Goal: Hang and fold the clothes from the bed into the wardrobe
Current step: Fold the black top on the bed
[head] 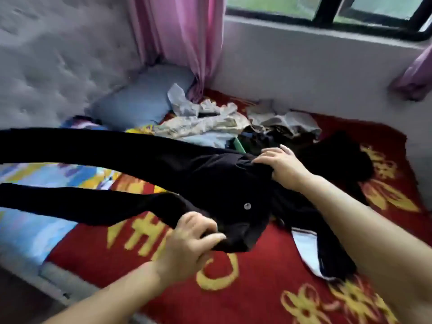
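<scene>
Across the middle of the frame, black trousers [187, 174] are held by the waistband above the red blanket [233, 300], gripped at lower centre by the left hand [189, 237] and at centre right by the right hand [282, 164], legs stretched left.

trousers [163, 169] stretched across bed, 2 legs running left, waist at right. left hand [189, 239] grips near waist corner, right hand [280, 164] grips far waist corner. blanket [245, 288] under trousers. clothes pile [233, 125] behind trousers. pillow [142, 101] left of pile, against headboard [58, 61]. curtain [182, 38] behind pillow. window [327, 12] above wall at far right.
</scene>
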{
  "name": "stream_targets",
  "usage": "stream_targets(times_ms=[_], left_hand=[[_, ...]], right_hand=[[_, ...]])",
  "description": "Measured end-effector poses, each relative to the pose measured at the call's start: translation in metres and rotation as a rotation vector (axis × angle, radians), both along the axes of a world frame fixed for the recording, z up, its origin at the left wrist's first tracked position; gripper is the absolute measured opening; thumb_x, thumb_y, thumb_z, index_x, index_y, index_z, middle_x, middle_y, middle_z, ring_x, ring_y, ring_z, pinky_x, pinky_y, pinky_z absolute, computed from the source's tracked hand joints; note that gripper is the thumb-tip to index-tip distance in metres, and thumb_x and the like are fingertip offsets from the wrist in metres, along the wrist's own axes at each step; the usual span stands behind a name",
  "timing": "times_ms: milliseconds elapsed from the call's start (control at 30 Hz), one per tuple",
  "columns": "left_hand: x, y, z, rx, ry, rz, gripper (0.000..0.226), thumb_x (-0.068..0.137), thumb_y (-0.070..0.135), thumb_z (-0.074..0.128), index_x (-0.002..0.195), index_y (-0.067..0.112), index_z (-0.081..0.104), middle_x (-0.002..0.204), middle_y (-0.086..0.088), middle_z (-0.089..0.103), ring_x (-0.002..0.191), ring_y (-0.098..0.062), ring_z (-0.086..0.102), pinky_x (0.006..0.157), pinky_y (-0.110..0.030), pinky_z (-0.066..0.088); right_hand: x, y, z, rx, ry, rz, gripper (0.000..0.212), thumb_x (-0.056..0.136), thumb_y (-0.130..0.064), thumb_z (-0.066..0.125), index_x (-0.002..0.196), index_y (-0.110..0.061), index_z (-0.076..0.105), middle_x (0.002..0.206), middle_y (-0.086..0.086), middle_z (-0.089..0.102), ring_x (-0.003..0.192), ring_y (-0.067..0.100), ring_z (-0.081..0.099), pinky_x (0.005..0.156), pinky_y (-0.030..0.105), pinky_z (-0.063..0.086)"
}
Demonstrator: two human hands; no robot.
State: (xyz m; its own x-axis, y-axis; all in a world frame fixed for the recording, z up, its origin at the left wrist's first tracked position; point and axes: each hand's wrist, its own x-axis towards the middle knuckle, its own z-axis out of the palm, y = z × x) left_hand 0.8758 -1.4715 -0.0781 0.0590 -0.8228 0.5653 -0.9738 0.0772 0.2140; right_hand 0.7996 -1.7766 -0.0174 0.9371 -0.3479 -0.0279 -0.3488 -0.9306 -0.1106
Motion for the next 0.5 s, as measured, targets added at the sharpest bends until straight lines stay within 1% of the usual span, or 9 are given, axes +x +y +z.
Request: stream_targets(times_ms=[67,133,200,233,300,333,400,433,500], left_hand=[[-0.052,-0.005,-0.062,0.24,0.096,-0.198,0.027,0.075,0.016,0.06,0.1,0.015,0.07,0.096,-0.003,0.061,0.084,-0.019,0.056,0.082,-0.03,0.047],[-0.098,-0.01,-0.119,0.664,0.231,-0.306,0.037,0.084,0.027,0.063,0.12,0.016,0.065,0.105,-0.007,0.065,0.091,-0.021,0.061,0.082,-0.03,0.051],[-0.138,-0.011,-0.172,1.028,0.426,-0.183,0.057,0.094,0.045,0.051,0.145,0.021,0.04,0.13,-0.007,0.053,0.114,-0.024,0.054,0.096,-0.032,0.044],[-0.151,-0.014,-0.19,1.142,0.54,-0.091,0.06,0.096,0.049,0.045,0.148,0.025,0.031,0.137,-0.004,0.047,0.121,-0.023,0.049,0.1,-0.032,0.041],[-0.179,-0.032,-0.224,1.23,0.704,0.059,0.059,0.097,0.049,0.041,0.149,0.025,0.026,0.139,-0.001,0.042,0.125,-0.02,0.046,0.102,-0.035,0.04],[-0.191,-0.045,-0.234,1.227,0.735,0.124,0.058,0.098,0.047,0.039,0.149,0.023,0.026,0.139,-0.002,0.041,0.125,-0.021,0.045,0.101,-0.037,0.041],[-0.211,-0.074,-0.256,1.241,0.713,0.266,0.062,0.099,0.049,0.037,0.15,0.019,0.02,0.141,-0.006,0.038,0.125,-0.025,0.044,0.098,-0.04,0.043],[-0.22,-0.087,-0.267,1.285,0.687,0.348,0.067,0.098,0.052,0.035,0.151,0.016,0.015,0.143,-0.009,0.035,0.126,-0.027,0.043,0.097,-0.041,0.043],[-0.234,-0.106,-0.291,1.438,0.635,0.499,0.085,0.093,0.063,0.035,0.152,0.01,0.004,0.148,-0.014,0.027,0.126,-0.032,0.043,0.096,-0.044,0.042]], right_hand=[[-0.054,-0.012,-0.08,0.06,0.152,-0.17,0.06,0.086,-0.005,0.051,0.14,-0.029,0.047,0.148,-0.001,0.039,0.142,0.018,0.025,0.115,0.044,0.02],[-0.113,-0.022,-0.151,0.221,0.236,-0.386,0.056,0.092,-0.007,0.047,0.146,-0.021,0.04,0.147,0.009,0.037,0.139,0.028,0.033,0.109,0.045,0.033],[-0.167,-0.028,-0.211,0.388,0.364,-0.523,0.059,0.092,-0.002,0.043,0.148,-0.015,0.034,0.148,0.014,0.036,0.134,0.034,0.039,0.105,0.041,0.037],[-0.185,-0.028,-0.23,0.431,0.417,-0.564,0.058,0.092,-0.001,0.042,0.148,-0.013,0.033,0.149,0.015,0.036,0.133,0.034,0.04,0.104,0.037,0.038],[-0.211,-0.03,-0.271,0.516,0.467,-0.615,0.051,0.094,-0.004,0.042,0.145,-0.008,0.038,0.147,0.016,0.041,0.131,0.031,0.044,0.1,0.032,0.037],[-0.216,-0.029,-0.285,0.556,0.453,-0.626,0.046,0.096,-0.007,0.042,0.142,-0.006,0.042,0.146,0.015,0.044,0.131,0.029,0.045,0.101,0.031,0.036],[-0.215,-0.026,-0.311,0.616,0.422,-0.648,0.041,0.099,-0.016,0.043,0.138,-0.001,0.047,0.143,0.016,0.048,0.131,0.029,0.045,0.102,0.032,0.035],[-0.211,-0.025,-0.323,0.648,0.4,-0.672,0.04,0.101,-0.022,0.044,0.133,0.002,0.05,0.137,0.018,0.051,0.129,0.031,0.047,0.099,0.033,0.036],[-0.195,-0.021,-0.346,0.753,0.343,-0.763,0.043,0.1,-0.036,0.046,0.115,0.003,0.055,0.115,0.022,0.057,0.114,0.035,0.056,0.084,0.034,0.041]])
